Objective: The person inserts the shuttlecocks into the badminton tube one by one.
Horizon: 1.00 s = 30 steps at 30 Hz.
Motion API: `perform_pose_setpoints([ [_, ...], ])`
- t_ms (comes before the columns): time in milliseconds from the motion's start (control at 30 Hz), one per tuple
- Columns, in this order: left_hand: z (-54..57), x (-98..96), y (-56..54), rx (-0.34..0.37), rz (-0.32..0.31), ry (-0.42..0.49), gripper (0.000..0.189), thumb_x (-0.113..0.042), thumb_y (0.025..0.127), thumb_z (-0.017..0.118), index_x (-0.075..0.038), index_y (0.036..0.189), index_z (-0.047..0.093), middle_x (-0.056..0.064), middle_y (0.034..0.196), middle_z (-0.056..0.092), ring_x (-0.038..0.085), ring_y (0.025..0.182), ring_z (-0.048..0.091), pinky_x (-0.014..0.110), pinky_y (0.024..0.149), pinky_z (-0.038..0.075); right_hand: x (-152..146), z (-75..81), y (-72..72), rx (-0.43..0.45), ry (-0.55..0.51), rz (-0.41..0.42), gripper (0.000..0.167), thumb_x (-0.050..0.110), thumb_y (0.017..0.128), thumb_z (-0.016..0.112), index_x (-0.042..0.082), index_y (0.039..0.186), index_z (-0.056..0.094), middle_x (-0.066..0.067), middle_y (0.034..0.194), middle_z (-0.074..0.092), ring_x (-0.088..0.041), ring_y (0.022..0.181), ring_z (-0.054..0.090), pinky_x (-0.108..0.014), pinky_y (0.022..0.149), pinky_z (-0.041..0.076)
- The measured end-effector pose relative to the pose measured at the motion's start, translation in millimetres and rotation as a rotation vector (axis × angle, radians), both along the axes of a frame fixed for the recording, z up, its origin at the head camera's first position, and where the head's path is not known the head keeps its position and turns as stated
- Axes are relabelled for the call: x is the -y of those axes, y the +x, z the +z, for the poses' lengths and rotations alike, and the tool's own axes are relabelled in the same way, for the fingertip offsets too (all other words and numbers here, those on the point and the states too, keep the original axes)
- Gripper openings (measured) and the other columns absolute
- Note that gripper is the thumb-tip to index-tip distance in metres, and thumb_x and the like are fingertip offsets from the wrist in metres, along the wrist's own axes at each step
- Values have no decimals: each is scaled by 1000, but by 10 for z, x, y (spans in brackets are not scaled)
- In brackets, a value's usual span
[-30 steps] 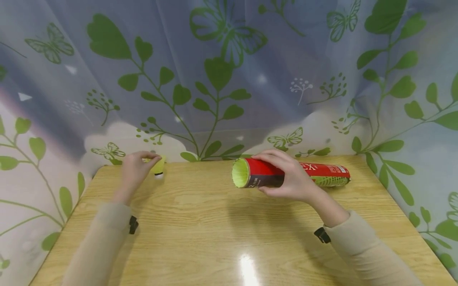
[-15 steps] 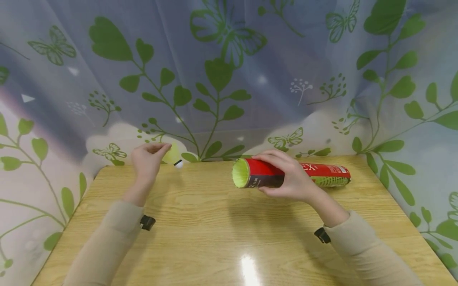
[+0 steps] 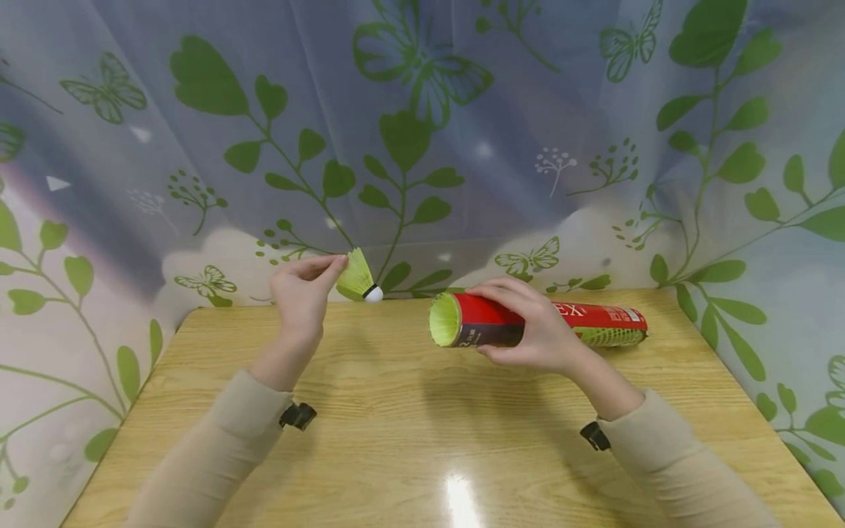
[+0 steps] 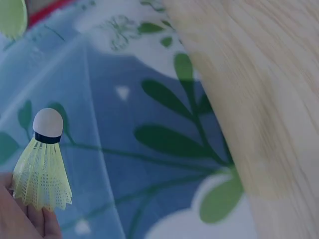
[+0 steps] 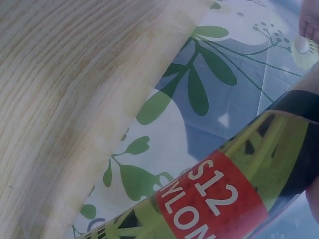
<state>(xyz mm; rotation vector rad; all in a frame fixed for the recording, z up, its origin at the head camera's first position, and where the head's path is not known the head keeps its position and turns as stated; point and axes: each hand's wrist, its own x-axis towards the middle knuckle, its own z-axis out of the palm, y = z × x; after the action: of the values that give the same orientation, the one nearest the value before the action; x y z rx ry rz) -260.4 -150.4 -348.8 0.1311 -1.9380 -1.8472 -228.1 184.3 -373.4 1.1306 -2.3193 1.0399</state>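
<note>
My left hand (image 3: 302, 297) pinches a yellow shuttlecock (image 3: 356, 277) by the rim of its skirt, above the back edge of the table. Its white cork end points down and to the right; the left wrist view shows the whole shuttlecock (image 4: 46, 159) with a black band under the cork. My right hand (image 3: 538, 326) grips a red shuttlecock tube (image 3: 607, 315) that lies nearly level, its end facing left. A yellow skirt (image 3: 445, 320) fills that end. In the right wrist view the tube (image 5: 219, 194) carries a red label reading S12. A gap separates the held shuttlecock from the tube.
A light wooden table (image 3: 370, 425) spreads beneath both hands. Behind it and at both sides hangs a curtain (image 3: 422, 183) printed with green leaves and butterflies, close to the table's back edge.
My left hand has lifted the shuttlecock off the back left of the table and carried it rightward, closer to the tube. The right hand and the tube have stayed in place.
</note>
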Motion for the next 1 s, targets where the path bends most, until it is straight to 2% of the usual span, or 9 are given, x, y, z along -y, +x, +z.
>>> perform_pose_setpoints([
  [67, 33, -83, 41, 2, -28, 60, 17, -9, 93, 84, 3, 105, 82, -21, 78, 75, 4, 88, 71, 19, 90, 59, 4, 4, 5, -2, -6, -1, 71, 10, 71, 92, 8, 138, 67, -14, 137, 66, -30, 119, 62, -41, 86, 59],
  [167, 73, -194, 86, 23, -75, 166, 4, -9, 93, 84, -7, 96, 85, -17, 81, 77, 9, 94, 70, 24, 103, 54, 3, 2, 6, -6, -9, -13, 72, 9, 71, 93, 8, 137, 67, -15, 137, 66, -31, 121, 62, -43, 87, 59],
  [233, 94, -258, 112, 32, -102, 225, 10, -8, 94, 83, -16, 89, 86, -14, 82, 78, 11, 98, 69, 29, 109, 51, 2, 0, 4, -10, -9, -21, 72, 9, 71, 93, 8, 137, 67, -15, 137, 66, -32, 122, 62, -45, 88, 58],
  [333, 121, -341, 160, 37, -134, 291, 17, -7, 94, 82, -21, 84, 84, -12, 85, 79, 11, 98, 69, 32, 114, 48, 2, -2, 1, -18, -11, -29, 72, 11, 70, 93, 8, 137, 67, -14, 137, 66, -32, 123, 62, -48, 90, 58],
  [467, 149, -441, 236, 42, -144, 329, 18, -6, 95, 80, -20, 84, 83, -13, 84, 79, 10, 97, 69, 29, 111, 51, 3, 1, 1, -19, -18, -40, 72, 11, 70, 94, 8, 138, 67, -14, 137, 66, -33, 124, 62, -51, 93, 57],
  [567, 157, -526, 287, 35, -125, 333, 22, -4, 95, 80, -22, 82, 82, -13, 83, 78, 9, 94, 70, 24, 103, 54, 1, 2, -4, -21, -25, -47, 73, 11, 70, 94, 8, 137, 67, -14, 137, 67, -33, 124, 62, -52, 94, 57],
  [700, 146, -649, 350, -1, -110, 351, 28, 0, 93, 80, -23, 78, 82, -10, 84, 80, 6, 86, 73, 21, 94, 59, 2, 0, -18, -33, -30, -52, 73, 10, 69, 95, 6, 136, 67, -15, 136, 67, -32, 123, 62, -50, 94, 57],
  [1000, 105, -834, 453, -68, -116, 359, 28, 4, 90, 81, -21, 77, 81, -12, 79, 80, 4, 78, 75, 20, 86, 61, 15, 2, -40, -47, -37, -39, 74, 9, 68, 95, 5, 136, 67, -16, 135, 67, -31, 121, 63, -45, 92, 58],
])
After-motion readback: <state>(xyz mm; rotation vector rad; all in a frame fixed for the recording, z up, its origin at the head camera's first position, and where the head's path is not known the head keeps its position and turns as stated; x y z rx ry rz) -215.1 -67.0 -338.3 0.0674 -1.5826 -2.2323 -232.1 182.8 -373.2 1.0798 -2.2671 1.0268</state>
